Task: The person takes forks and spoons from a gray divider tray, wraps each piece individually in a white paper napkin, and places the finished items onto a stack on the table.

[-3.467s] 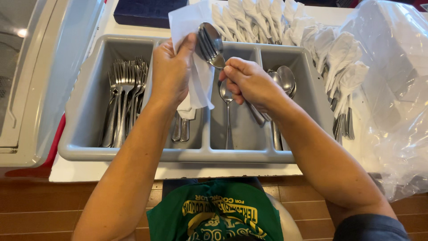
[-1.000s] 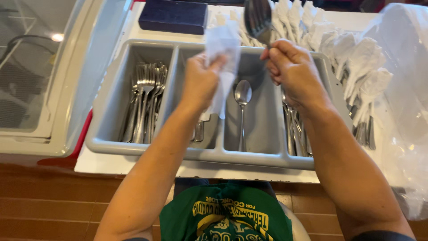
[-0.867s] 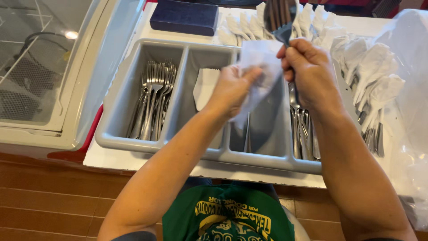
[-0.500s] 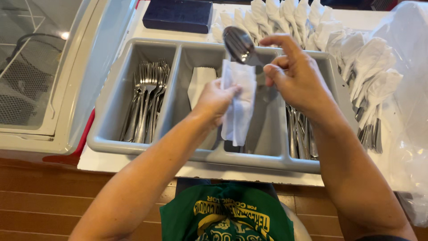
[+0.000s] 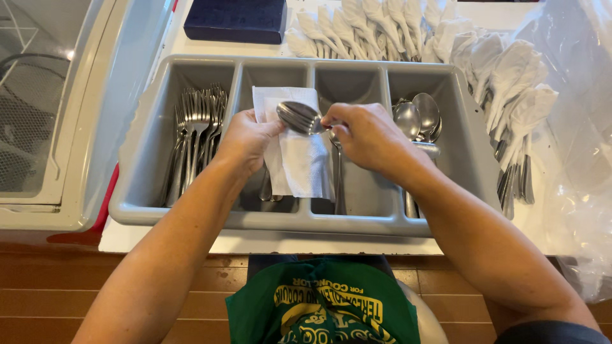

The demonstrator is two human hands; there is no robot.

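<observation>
My left hand point(image 5: 245, 137) grips a white paper napkin point(image 5: 298, 159) that hangs over the grey cutlery tray point(image 5: 299, 223). My right hand point(image 5: 366, 135) holds a steel spoon point(image 5: 299, 117) by its handle, the bowl lying across the top of the napkin and pointing left. Both hands hover above the tray's two middle compartments. The spoon's handle is hidden inside my right fist.
Forks point(image 5: 194, 137) fill the tray's left compartment and spoons point(image 5: 417, 118) lie in the right one. Napkin-wrapped cutlery rolls point(image 5: 484, 57) line the back and right. A dark blue box point(image 5: 236, 20) sits behind the tray, clear plastic sheeting point(image 5: 574, 146) at right, a glass-topped case point(image 5: 38, 108) at left.
My right hand has come down and turned the spoon from upright to lying sideways on the napkin. The left hand has shifted left with the napkin.
</observation>
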